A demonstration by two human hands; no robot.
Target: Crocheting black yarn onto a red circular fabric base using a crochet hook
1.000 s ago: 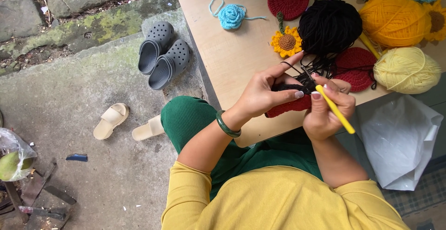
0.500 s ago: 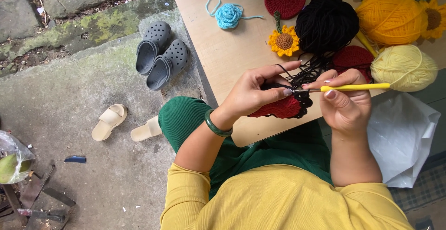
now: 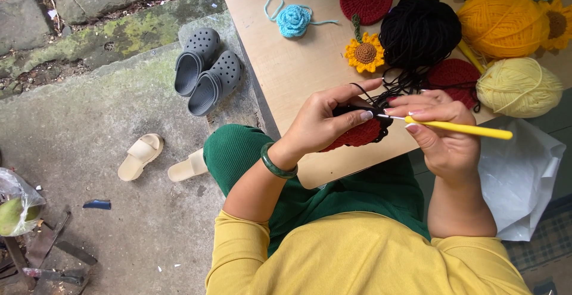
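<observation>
Crochet work, a dark red round piece edged in black (image 3: 360, 133), sits between the two hands just above the near edge of the pale wooden bench (image 3: 298, 68), over the person's green-clad lap. Beyond it on the bench lie the big yarn balls: black (image 3: 420, 30), orange (image 3: 499, 15) and pale yellow (image 3: 518, 86), with black strands running down from the black ball to the piece. The left hand (image 3: 325, 122) comes in from the left and pinches the piece, forefinger stretched out over its top. The right hand (image 3: 441, 131) is closed around a yellow crochet hook (image 3: 459, 128), whose long axis runs nearly level, handle out to the right and metal tip pointing left into the piece's edge beside the left fingertips. Both hands touch the work; the left one carries it. Smaller things lie farther off: a sunflower motif (image 3: 364, 52), a blue flower (image 3: 294, 19).
</observation>
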